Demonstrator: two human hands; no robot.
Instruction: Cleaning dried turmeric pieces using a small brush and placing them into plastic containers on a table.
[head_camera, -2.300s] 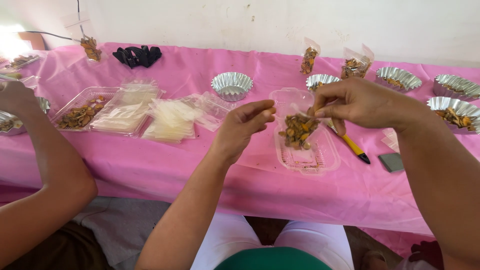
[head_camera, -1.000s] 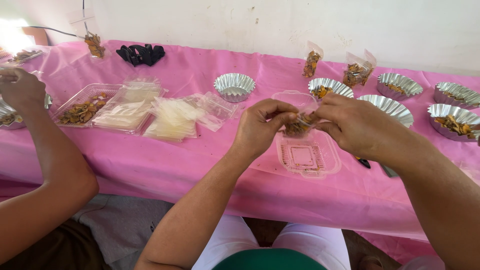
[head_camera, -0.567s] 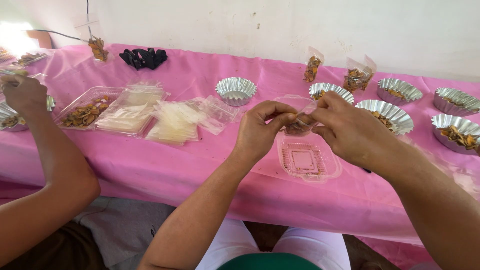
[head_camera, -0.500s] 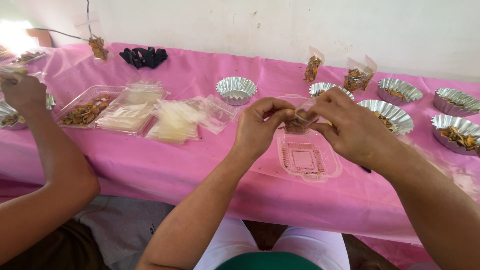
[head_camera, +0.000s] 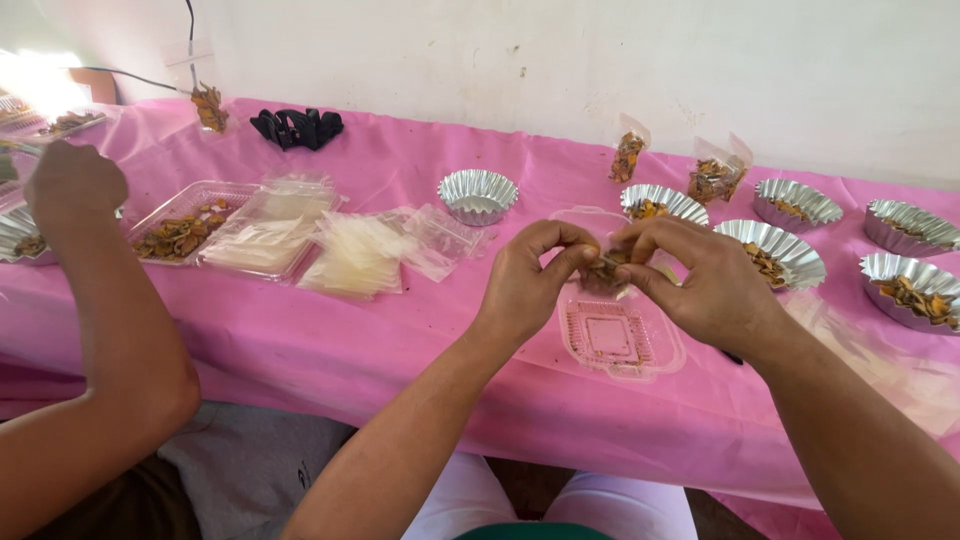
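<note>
My left hand (head_camera: 528, 280) and my right hand (head_camera: 690, 280) meet above a clear plastic tray (head_camera: 618, 340) on the pink tablecloth (head_camera: 400, 330). Both pinch a small clear bag (head_camera: 605, 270) that holds brown and orange dried bits; the fingers hide most of it. The tray below them lies open and holds nothing.
Several fluted foil cups (head_camera: 478, 194), some holding dried bits (head_camera: 770, 265), stand along the back. Two filled small bags (head_camera: 715, 176) lean near the wall. A stack of clear bags (head_camera: 355, 255) and a tray of dried bits (head_camera: 180, 232) lie left. Another person's arm (head_camera: 105, 300) reaches in at far left.
The dried bits that lay in the clear tray are gone from it. My hands have come together above it, pinching the small bag. The other person's hand has risen.
</note>
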